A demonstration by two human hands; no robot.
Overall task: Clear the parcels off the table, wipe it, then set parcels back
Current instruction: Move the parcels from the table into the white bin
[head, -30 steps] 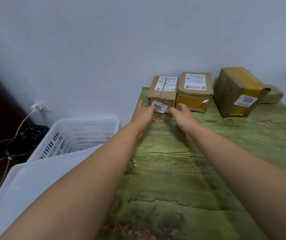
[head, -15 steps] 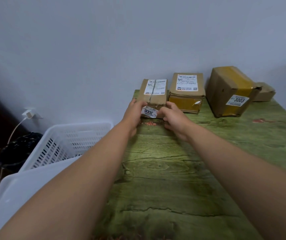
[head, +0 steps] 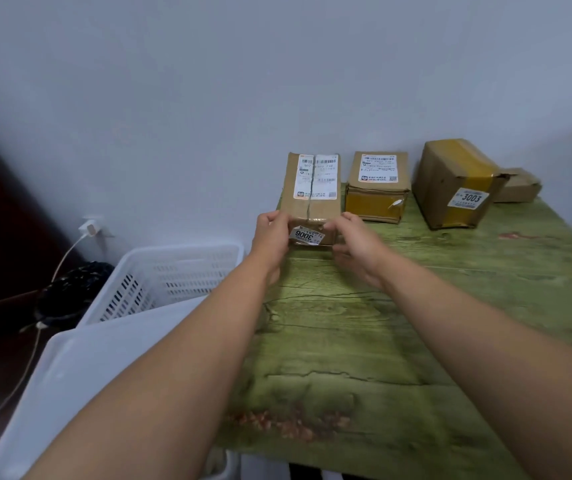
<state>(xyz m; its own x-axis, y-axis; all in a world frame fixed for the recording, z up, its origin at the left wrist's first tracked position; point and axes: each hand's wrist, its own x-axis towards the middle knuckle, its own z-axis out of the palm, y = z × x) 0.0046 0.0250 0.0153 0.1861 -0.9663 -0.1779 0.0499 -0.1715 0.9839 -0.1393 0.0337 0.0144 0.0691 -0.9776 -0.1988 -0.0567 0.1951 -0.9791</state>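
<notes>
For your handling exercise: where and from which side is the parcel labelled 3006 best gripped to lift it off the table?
Probably by its two long side faces at the near end, reaching from the front. The parcel labelled 3006 is long and narrow, with the wall behind and another parcel close on its right. The left hand and right hand already flank that end.

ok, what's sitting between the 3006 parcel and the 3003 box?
One parcel: the flat box with yellow tape, standing apart from the 3006 parcel, which both hands grip, and from the 3003 box. Otherwise bare green table. Head view.
</notes>
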